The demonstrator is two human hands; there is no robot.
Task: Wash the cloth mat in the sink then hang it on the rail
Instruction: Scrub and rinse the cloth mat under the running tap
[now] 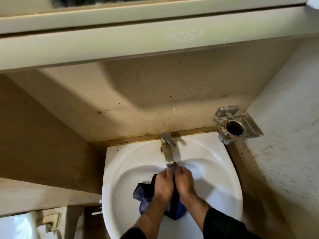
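Observation:
A dark blue cloth mat (144, 194) hangs bunched and wet inside the white sink (215, 169). My left hand (164, 184) and my right hand (184, 181) grip it side by side, knuckles up, holding a fold of it right under the spout of the metal tap (167, 152). The mat's lower end (177, 211) droops below my wrists toward the sink's front. Dark sleeves cover my forearms. No rail shows in this view.
A rusty metal holder (234, 129) is fixed on the wall at the sink's right back corner. A pale cabinet (155, 40) juts out overhead. White tiled wall runs on the right; a white toilet tank (20, 225) sits at lower left.

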